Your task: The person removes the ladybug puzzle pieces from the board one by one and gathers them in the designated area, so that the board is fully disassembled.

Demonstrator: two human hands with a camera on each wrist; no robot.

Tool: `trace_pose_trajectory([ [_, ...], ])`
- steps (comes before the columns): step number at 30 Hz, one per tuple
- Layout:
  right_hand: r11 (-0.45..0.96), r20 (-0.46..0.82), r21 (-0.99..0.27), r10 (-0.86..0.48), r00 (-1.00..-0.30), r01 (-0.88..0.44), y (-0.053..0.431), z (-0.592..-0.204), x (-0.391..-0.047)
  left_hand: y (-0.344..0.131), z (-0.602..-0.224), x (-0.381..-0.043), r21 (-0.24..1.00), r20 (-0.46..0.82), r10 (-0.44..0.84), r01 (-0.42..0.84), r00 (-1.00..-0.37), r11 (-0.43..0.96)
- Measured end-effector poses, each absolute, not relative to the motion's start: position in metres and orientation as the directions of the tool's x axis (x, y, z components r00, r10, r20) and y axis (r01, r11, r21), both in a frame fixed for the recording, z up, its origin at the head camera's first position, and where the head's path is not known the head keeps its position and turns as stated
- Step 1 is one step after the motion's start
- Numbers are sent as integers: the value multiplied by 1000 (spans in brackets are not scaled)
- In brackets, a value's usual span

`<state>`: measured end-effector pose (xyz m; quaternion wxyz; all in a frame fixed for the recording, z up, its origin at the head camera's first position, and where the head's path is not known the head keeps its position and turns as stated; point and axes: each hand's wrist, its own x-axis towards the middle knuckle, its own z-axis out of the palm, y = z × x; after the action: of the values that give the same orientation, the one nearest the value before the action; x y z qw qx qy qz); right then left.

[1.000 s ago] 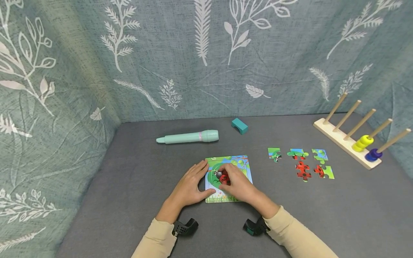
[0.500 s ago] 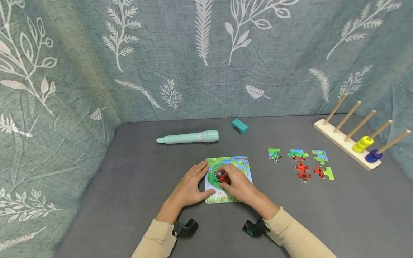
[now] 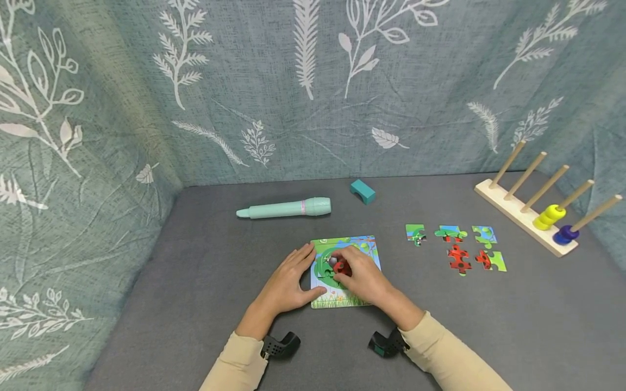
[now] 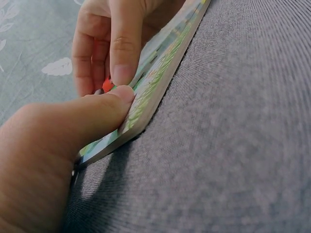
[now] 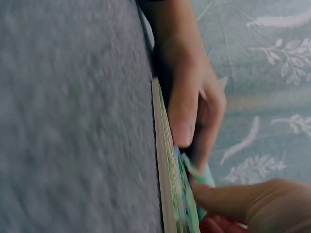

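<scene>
A square jigsaw puzzle board (image 3: 342, 300) with a printed ladybug scene lies flat on the table. My left hand (image 3: 289, 279) rests along its left side, fingers straight at the upper left corner and thumb on the grassy lower border; the left wrist view shows that thumb (image 4: 114, 104) pressing the border. My right hand (image 3: 364, 276) pinches a jigsaw puzzle piece (image 3: 340, 266) with red ladybug print over the middle of the board. In the right wrist view the piece (image 5: 191, 167) stands tilted up from the board surface, partly hidden by the fingers.
Several loose puzzle pieces (image 3: 459, 259) lie right of the board. Behind it are a mint-green microphone-shaped pen (image 3: 288, 209) and a teal arched block (image 3: 363, 191). A wooden peg stand (image 3: 528, 217) with yellow and blue beads stands at the far right. A patterned curtain (image 3: 274, 108) backs the table.
My right hand has shifted slightly right with the puzzle piece, and more of the green print under it shows. My left hand stays in place on the board.
</scene>
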<state>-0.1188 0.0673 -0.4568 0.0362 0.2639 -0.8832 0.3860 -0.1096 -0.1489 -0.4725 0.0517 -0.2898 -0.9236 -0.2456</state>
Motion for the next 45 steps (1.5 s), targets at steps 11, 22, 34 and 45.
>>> trace_pose_trajectory([
  [11,551,207,-703,-445,-871,-449,96,-446,-128,-146,-473,-110,436,206,498,534,-843,724],
  [22,605,167,-694,-391,-905,-390,158,-443,-132,-145,-473,-109,453,192,486,516,-853,727],
  [34,680,174,-640,-326,-929,-359,225,-446,-133,-144,-472,-111,458,188,479,508,-857,729],
  [45,696,186,-606,-348,-919,-386,247,-450,-133,-144,-472,-112,467,212,489,527,-846,710],
])
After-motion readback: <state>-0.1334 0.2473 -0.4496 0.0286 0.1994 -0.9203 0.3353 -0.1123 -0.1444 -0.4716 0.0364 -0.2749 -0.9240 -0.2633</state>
